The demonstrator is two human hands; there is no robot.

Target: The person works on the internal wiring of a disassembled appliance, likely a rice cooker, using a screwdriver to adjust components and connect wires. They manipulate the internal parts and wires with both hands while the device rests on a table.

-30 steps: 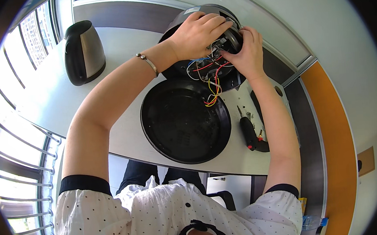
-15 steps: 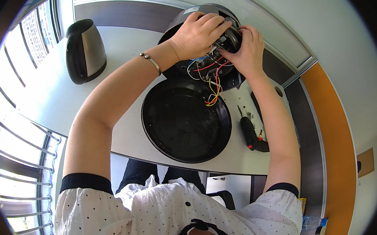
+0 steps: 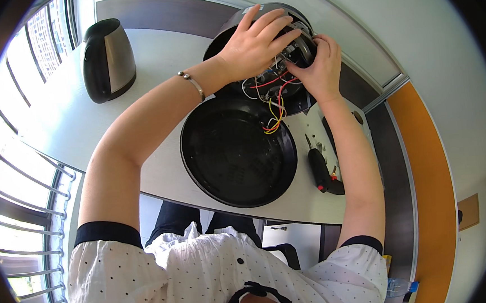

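A round, dark appliance (image 3: 221, 45) stands opened at the far side of the table, its inner parts showing. Red, yellow, white and blue wires (image 3: 274, 112) trail from it over the rim of a shallow round black pan (image 3: 238, 157). My left hand (image 3: 255, 43) is over the appliance's inner parts, fingers spread and stretched out. Whether its fingertips touch anything is hard to tell. On the right side, my right hand (image 3: 322, 70) grips a dark curved part (image 3: 305, 50) of the appliance between thumb and fingers.
A steel and black kettle (image 3: 108, 59) stands at the far left of the white table (image 3: 160, 59). Right of the pan lies a black power screwdriver (image 3: 320, 168), with small loose pieces close by. A wall panel (image 3: 356, 81) borders the right side.
My left hand has loosened, its fingers lifting and spreading from the inner parts. My right hand keeps its hold. The whole view has shifted slightly.
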